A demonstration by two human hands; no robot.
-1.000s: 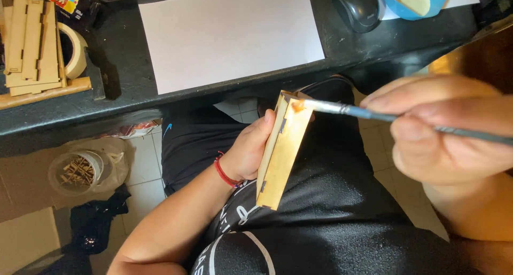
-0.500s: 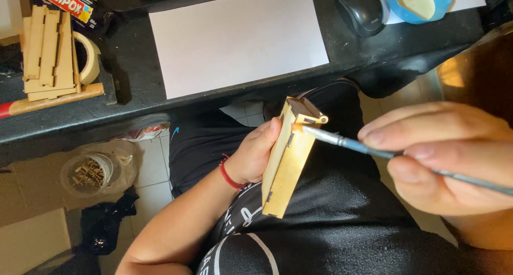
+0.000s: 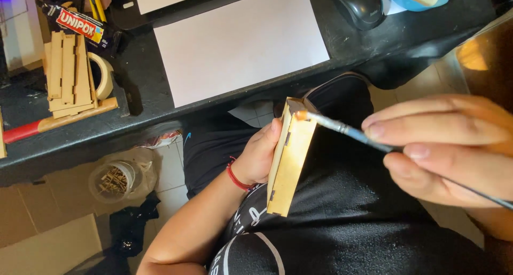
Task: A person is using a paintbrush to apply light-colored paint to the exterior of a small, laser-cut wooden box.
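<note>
- Above the lap, the left hand (image 3: 259, 157) is clamped on a wooden box (image 3: 291, 155), upright and slightly tilted.
- Right hand (image 3: 449, 147) pinches a thin brush (image 3: 347, 131); its tip touches the box's top corner.
- Only that corner looks wet, so most edges seem still undone.
- Black table (image 3: 133, 72) carries white paper (image 3: 240, 40), wooden pieces (image 3: 67, 75), a tape roll (image 3: 104, 75); tiled floor lies below.

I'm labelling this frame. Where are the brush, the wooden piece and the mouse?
brush (image 3: 342, 128): head view, metal ferrule.
wooden piece (image 3: 291, 165): head view, flat face.
mouse (image 3: 359, 5): head view, top shell.
</note>
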